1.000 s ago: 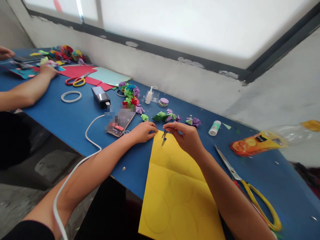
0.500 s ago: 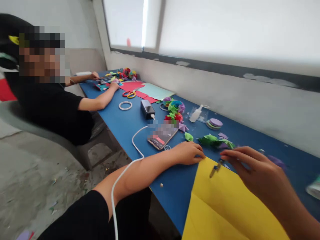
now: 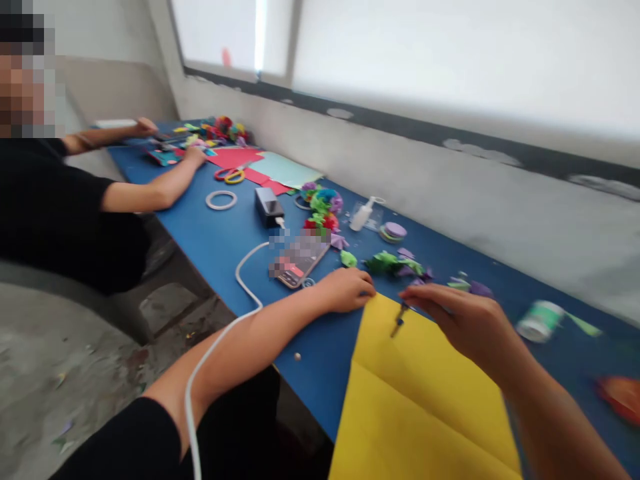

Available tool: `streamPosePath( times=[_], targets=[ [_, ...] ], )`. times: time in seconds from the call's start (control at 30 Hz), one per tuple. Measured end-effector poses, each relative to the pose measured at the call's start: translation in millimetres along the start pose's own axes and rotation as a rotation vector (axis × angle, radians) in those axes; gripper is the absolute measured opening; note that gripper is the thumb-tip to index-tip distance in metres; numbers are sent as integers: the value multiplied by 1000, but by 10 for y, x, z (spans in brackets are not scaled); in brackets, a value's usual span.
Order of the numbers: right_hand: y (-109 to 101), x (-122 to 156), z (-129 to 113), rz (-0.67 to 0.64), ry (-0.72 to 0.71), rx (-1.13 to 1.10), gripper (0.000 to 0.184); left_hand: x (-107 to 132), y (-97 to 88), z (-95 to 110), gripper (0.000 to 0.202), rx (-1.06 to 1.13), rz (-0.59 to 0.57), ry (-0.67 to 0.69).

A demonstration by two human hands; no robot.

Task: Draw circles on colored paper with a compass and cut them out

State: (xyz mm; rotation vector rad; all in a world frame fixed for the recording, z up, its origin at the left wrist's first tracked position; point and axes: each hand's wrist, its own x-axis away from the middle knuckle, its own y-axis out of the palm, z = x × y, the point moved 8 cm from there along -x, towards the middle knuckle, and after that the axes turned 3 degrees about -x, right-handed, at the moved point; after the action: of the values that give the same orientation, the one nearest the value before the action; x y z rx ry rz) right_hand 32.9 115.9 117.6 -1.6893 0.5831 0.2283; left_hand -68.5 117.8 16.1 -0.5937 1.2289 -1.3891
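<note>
A large sheet of yellow paper (image 3: 430, 400) with fold creases lies on the blue table. At its far left corner, my left hand (image 3: 350, 289) rests with bent fingers, holding the paper against the table. My right hand (image 3: 455, 317) is above the sheet, fingers pinched around the top of a small metal drawing compass (image 3: 399, 321). The compass points down at the far part of the paper; blur hides whether its tip touches. Just beyond my hands are crumpled green paper pieces (image 3: 385, 262).
A phone (image 3: 303, 259), a power bank (image 3: 269, 207) and a white cable (image 3: 245, 313) are left of the paper. Scissors (image 3: 234, 175), a tape ring (image 3: 221, 200), a glue bottle (image 3: 363, 215) and a white-green roll (image 3: 541, 321) stand about. A co-worker (image 3: 50, 207) sits at left.
The view has swung right, bringing the white-green roll and an orange item into sight. My right hand still holds the compass over the paper; my left hand stays at the corner.
</note>
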Motion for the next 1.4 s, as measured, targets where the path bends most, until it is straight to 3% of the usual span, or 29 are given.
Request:
streamPosePath(
  times=[0.27,0.87,1.4],
  targets=[
    [-50,88,154,34,164,-214,22,30,53,-27,24,64,41,47],
    [-17,122,151,69,164,-222,21,73,60,-36,23,97,83,72],
    [-9,99,112,49,178,-223,23,69,48,-33,23,94,50,55]
  ],
)
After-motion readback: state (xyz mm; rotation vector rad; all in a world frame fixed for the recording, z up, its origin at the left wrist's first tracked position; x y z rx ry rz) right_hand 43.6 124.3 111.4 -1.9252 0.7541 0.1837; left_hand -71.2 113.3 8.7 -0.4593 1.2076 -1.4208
